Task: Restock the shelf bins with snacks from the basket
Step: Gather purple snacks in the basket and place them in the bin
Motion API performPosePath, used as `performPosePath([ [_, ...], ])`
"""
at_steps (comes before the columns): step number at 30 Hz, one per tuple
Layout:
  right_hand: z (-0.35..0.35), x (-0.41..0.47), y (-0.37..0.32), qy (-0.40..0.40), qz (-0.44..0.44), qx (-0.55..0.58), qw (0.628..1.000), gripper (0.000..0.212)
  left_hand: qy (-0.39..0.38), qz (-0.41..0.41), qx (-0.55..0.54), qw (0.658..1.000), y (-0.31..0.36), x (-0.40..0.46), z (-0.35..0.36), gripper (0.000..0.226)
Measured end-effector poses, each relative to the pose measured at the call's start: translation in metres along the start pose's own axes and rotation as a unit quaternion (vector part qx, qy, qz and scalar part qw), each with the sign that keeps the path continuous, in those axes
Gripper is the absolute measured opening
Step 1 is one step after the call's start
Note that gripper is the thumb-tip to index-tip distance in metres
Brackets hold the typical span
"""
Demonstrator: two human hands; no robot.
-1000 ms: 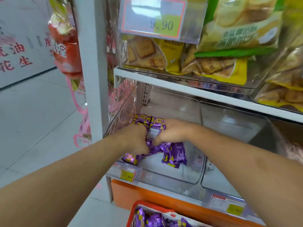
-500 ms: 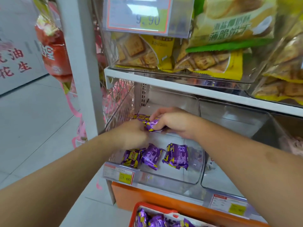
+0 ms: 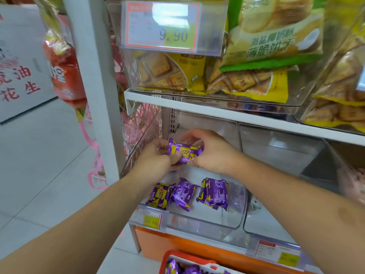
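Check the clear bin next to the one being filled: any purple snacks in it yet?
No. The neighbouring clear bin shows only its bare floor, while three purple packs lie in the left bin.

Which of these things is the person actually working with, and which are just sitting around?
In use: left hand and right hand, both holding a purple snack; three purple snacks in the clear bin; red basket.

Just there: cracker bags, price tag, red bag.

glossy foil snack wrapper, clear plastic bin
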State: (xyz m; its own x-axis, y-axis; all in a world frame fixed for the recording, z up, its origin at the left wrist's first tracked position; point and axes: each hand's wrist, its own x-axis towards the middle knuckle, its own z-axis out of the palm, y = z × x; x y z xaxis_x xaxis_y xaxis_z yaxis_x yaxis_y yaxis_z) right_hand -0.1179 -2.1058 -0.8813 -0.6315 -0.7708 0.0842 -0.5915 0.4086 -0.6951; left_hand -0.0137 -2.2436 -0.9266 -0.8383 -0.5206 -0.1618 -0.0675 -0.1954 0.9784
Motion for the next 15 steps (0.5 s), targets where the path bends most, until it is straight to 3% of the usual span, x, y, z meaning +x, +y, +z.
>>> performPosePath([
  [3,0.006,0.001,0.002,0.018,-0.031,-0.141,0.989,0.047,-0.006,-0.011,0.025,1.000,-0.002,0.000,0.000,0.022],
  [7,0.015,0.014,0.004,0.022,0.024,-0.274,0.961,0.043,0.015,0.002,0.116,0.993,-0.005,0.011,-0.002,0.005],
  [10,0.021,0.023,0.004,-0.023,0.126,-0.299,0.946,0.028,0.030,0.055,0.303,0.951,-0.004,0.018,-0.004,0.015],
  [12,0.025,0.027,0.003,-0.054,0.170,-0.316,0.932,0.010,-0.004,0.080,0.383,0.920,-0.003,0.016,-0.006,0.027],
  [15,0.033,0.032,0.003,-0.071,0.180,-0.344,0.919,0.020,-0.081,0.124,0.517,0.843,-0.006,0.016,-0.008,0.031],
])
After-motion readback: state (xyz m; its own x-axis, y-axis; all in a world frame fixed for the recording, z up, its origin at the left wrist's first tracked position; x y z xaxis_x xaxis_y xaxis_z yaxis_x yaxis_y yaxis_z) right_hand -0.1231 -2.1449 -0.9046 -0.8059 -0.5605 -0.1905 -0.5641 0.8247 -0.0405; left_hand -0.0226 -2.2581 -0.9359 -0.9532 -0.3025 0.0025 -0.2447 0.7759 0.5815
